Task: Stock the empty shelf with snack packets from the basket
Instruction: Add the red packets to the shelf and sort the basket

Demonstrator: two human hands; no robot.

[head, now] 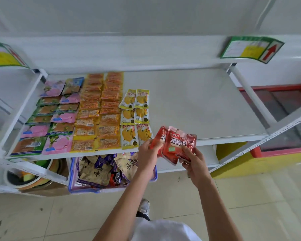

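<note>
Two red snack packets [176, 145] are held just in front of the white shelf's [207, 105] front edge. My left hand [148, 153] pinches the left packet and my right hand [194, 161] grips the right one from below. The shelf's left part holds rows of pink and green packets [49, 117], orange packets [101, 110] and yellow mango packets [135, 117]. Its right part is bare. Below the shelf, a blue basket [73, 181] on the floor holds several brown and purple packets [95, 171].
A cardboard box with bowls [33, 178] sits left of the basket. A red and yellow chest freezer [281, 129] stands to the right. Green price tags [250, 48] hang from the upper shelf. My shoe [144, 206] is on the tiled floor.
</note>
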